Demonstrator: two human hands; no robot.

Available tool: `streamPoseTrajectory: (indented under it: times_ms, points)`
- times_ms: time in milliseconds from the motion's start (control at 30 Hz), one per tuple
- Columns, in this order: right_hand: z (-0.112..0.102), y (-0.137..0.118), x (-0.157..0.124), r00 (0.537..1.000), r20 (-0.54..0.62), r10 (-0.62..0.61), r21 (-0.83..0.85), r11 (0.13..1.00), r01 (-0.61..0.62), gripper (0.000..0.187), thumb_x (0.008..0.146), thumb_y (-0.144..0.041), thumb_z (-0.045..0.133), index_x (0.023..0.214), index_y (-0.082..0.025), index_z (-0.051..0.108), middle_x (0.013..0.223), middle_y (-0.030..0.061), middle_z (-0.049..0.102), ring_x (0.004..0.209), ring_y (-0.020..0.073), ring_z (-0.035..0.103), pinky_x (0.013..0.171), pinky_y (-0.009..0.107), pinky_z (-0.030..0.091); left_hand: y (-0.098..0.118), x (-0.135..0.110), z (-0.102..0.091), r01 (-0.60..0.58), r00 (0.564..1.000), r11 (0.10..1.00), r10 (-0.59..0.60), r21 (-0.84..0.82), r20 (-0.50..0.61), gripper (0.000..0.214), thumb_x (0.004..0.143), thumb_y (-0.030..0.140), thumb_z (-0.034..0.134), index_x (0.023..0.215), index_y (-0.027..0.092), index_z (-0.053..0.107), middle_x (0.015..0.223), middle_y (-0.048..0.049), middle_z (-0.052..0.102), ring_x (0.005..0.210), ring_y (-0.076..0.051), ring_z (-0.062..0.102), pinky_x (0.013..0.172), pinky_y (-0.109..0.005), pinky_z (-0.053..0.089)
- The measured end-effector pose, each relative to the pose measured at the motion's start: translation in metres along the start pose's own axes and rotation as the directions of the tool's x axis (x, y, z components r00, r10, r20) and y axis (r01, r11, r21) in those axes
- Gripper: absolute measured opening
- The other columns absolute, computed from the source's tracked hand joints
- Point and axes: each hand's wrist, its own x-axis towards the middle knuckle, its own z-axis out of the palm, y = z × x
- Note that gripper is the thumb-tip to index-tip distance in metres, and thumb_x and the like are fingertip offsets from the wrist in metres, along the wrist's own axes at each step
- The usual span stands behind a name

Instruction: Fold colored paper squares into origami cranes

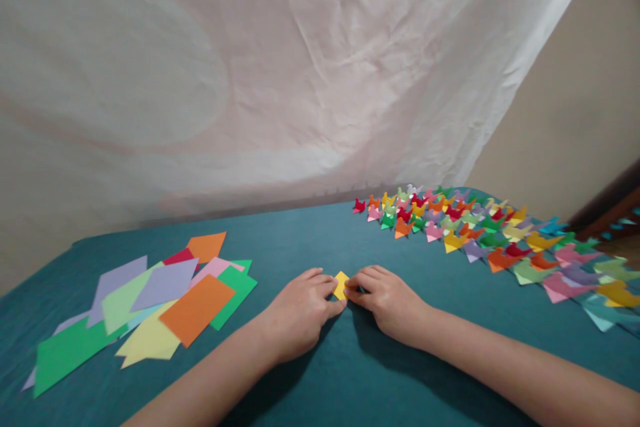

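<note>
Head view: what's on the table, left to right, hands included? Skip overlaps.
Leftmost green sheet → nearer orange sheet → left hand → small yellow paper → right hand → pale blue folded paper near the right edge.

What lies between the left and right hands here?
A small piece of yellow paper on the blue-green tabletop, with the left hand and right hand at its edges; the head view shows this.

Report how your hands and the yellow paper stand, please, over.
Left hand and right hand at small yellow paper, on opposite sides. Loose sheets lie left, paper birds right, both apart from the hands.
</note>
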Motion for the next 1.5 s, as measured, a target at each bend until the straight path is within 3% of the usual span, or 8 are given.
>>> streamPoseTrajectory:
  times_ms: [233, 467, 633, 800, 933, 1100, 1300, 1500]
  points:
    - [0.000, 0.000, -0.001, 0.999, -0.036, -0.033, -0.012, 0.999, 0.033, 0.021, 0.091, -0.015, 0.049, 0.103, -0.018, 0.066, 0.099, 0.0080, 0.064, 0.090, 0.0195, 0.053, 0.080, 0.034, 0.042, -0.005, 0.004, 0.005, 0.012, 0.996, 0.997, -0.019, -0.072, -0.092, 0.024, 0.087, 0.014, 0.048, 0.104, 0.019, 0.063, 0.106, -0.0059, 0.066, 0.100, -0.020, 0.059, 0.095, -0.039, 0.040]
    - [-0.014, -0.006, -0.001, 0.995, 0.089, -0.045, -0.026, 0.999, 0.047, 0.031, 0.088, -0.015, 0.050, 0.117, -0.021, 0.060, 0.107, 0.0099, 0.061, 0.094, 0.0220, 0.053, 0.083, 0.037, 0.041, -0.008, 0.004, 0.014, 0.045, 0.984, 0.991, -0.066, -0.127, -0.167, 0.029, 0.084, 0.009, 0.048, 0.107, 0.015, 0.064, 0.107, -0.0078, 0.067, 0.101, -0.021, 0.060, 0.093, -0.038, 0.042]
    - [-0.019, -0.007, -0.002, 0.988, 0.148, -0.052, -0.046, 0.997, 0.059, 0.031, 0.087, -0.018, 0.051, 0.116, -0.022, 0.061, 0.109, 0.0114, 0.061, 0.095, 0.0236, 0.053, 0.084, 0.039, 0.040, -0.008, 0.003, 0.019, 0.088, 0.967, 0.977, -0.130, -0.195, -0.219, 0.032, 0.081, 0.006, 0.045, 0.106, 0.016, 0.064, 0.107, -0.0061, 0.067, 0.100, -0.021, 0.059, 0.091, -0.038, 0.043]
    - [-0.007, -0.003, -0.005, 1.000, -0.013, -0.016, 0.033, 0.999, 0.017, 0.030, 0.089, -0.013, 0.044, 0.112, -0.021, 0.062, 0.107, 0.0085, 0.064, 0.094, 0.0203, 0.055, 0.084, 0.037, 0.040, -0.007, 0.002, 0.023, 0.172, 0.942, 0.953, -0.234, -0.250, -0.242, 0.037, 0.078, 0.007, 0.047, 0.108, 0.020, 0.062, 0.108, -0.0049, 0.063, 0.098, -0.021, 0.056, 0.088, -0.036, 0.044]
    - [-0.001, -0.002, -0.005, 0.996, -0.067, 0.059, 0.093, 0.994, -0.052, 0.036, 0.085, -0.007, 0.045, 0.116, -0.020, 0.059, 0.107, 0.0081, 0.065, 0.095, 0.0192, 0.056, 0.084, 0.036, 0.042, -0.005, 0.004, 0.023, 0.180, 0.935, 0.948, -0.248, -0.262, -0.255, 0.033, 0.081, 0.011, 0.046, 0.109, 0.021, 0.061, 0.106, -0.0051, 0.061, 0.097, -0.020, 0.055, 0.086, -0.035, 0.044]
    - [0.003, 0.000, -0.004, 0.981, -0.149, 0.125, 0.151, 0.983, -0.102, 0.032, 0.088, -0.013, 0.048, 0.116, -0.022, 0.058, 0.108, 0.0073, 0.065, 0.093, 0.0184, 0.058, 0.081, 0.034, 0.044, -0.005, 0.005, 0.022, 0.192, 0.922, 0.938, -0.273, -0.288, -0.276, 0.028, 0.085, 0.015, 0.046, 0.108, 0.021, 0.061, 0.104, -0.0045, 0.062, 0.096, -0.020, 0.055, 0.085, -0.034, 0.044]
    - [0.006, 0.004, 0.001, 0.973, -0.153, 0.174, 0.192, 0.971, -0.144, 0.023, 0.088, -0.017, 0.051, 0.108, -0.021, 0.063, 0.103, 0.0064, 0.067, 0.089, 0.0165, 0.060, 0.078, 0.031, 0.044, -0.005, 0.005, 0.022, 0.200, 0.917, 0.930, -0.288, -0.308, -0.276, 0.026, 0.085, 0.017, 0.049, 0.108, 0.021, 0.061, 0.103, -0.0040, 0.063, 0.095, -0.020, 0.055, 0.085, -0.033, 0.044]
    - [-0.002, 0.004, 0.013, 0.985, -0.095, 0.141, 0.153, 0.980, -0.125, 0.026, 0.084, -0.014, 0.054, 0.106, -0.021, 0.064, 0.100, 0.0060, 0.067, 0.089, 0.0162, 0.061, 0.078, 0.029, 0.042, -0.007, 0.005, 0.023, 0.221, 0.903, 0.917, -0.320, -0.331, -0.285, 0.026, 0.089, 0.020, 0.045, 0.110, 0.021, 0.061, 0.104, -0.0043, 0.064, 0.094, -0.019, 0.057, 0.085, -0.033, 0.045]
